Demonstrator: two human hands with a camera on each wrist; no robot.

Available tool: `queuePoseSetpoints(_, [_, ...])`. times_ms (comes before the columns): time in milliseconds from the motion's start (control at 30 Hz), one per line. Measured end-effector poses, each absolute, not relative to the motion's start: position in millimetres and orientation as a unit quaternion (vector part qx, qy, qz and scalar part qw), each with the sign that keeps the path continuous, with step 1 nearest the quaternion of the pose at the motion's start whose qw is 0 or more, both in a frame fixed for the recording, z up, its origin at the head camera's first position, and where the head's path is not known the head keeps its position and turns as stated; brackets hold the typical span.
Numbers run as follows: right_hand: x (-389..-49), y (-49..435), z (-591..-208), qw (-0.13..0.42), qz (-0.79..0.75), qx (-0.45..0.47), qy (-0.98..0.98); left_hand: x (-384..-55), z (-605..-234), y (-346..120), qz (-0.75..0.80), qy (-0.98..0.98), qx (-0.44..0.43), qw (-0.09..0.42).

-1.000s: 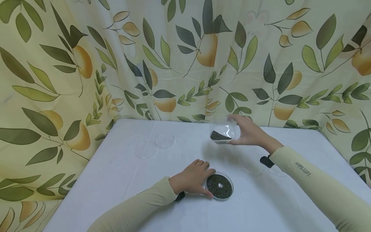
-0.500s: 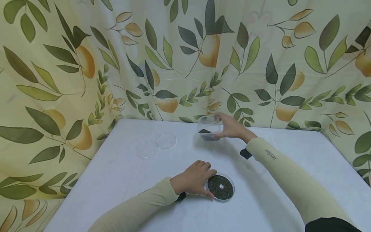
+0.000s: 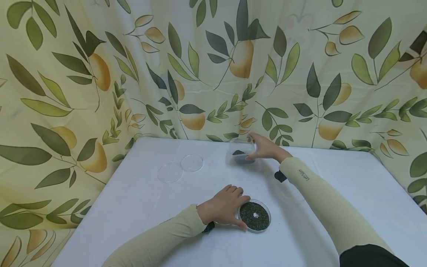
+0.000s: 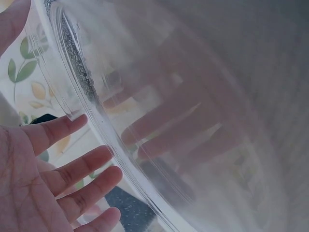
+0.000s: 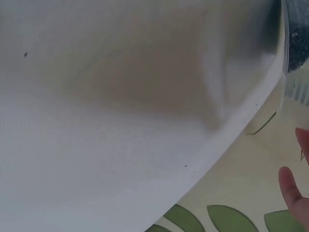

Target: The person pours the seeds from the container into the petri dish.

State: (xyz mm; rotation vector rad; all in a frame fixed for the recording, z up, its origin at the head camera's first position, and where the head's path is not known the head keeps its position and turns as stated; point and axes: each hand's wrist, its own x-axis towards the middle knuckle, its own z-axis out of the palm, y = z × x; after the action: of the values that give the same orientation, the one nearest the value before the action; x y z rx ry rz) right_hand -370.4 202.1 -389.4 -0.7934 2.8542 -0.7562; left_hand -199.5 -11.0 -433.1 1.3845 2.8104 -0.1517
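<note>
My left hand [image 3: 225,207] lies low over the front middle of the table, thumb and forefinger round the near-left rim of a clear petri dish [image 3: 255,216] in the head view. Dark green dried flakes cover most of its bottom, with a small pale spot in the middle. In the left wrist view the fingers [image 4: 79,169] are spread beside clear curved plastic. By the far edge, my right hand [image 3: 265,147] grips a clear plastic tub [image 3: 241,157] from the right. Dark flakes lie in the tub. Only its edge [image 5: 298,43] shows in the right wrist view.
Two clear round dishes or lids, one [image 3: 170,172] and another [image 3: 192,163], lie at the back left. Under my left palm part of another clear rim [image 3: 221,223] shows. The white-covered table [image 3: 133,207] ends at a leaf-and-fruit patterned curtain [image 3: 213,74].
My right hand has carried the tub left and lowered it towards the far edge of the table. My left hand has stayed at the petri dish.
</note>
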Motion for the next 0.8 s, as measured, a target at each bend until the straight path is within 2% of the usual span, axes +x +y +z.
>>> queuePoseSetpoints(233, [-371.4,213.1,-391.1,0.063,-0.232,-0.246,0.939,-198.8,-432.8,-10.7,-0.048,0.897,0.439,0.004])
queuePoseSetpoints(400, [-371.1,218.3,-389.5,0.065,-0.161,-0.223,0.959,-198.2,-431.9,-10.8,-0.049,0.897,0.44,0.002])
queuePoseSetpoints(633, [-367.9,222.1,-387.6,0.047,-0.07,-0.212,0.974,-198.1,-431.7,-10.6,-0.049,0.897,0.439,-0.001])
queuePoseSetpoints(800, [-359.6,222.8,-382.5,0.013,-0.013,-0.222,0.975,-198.4,-432.9,-10.2,-0.048,0.898,0.436,0.001])
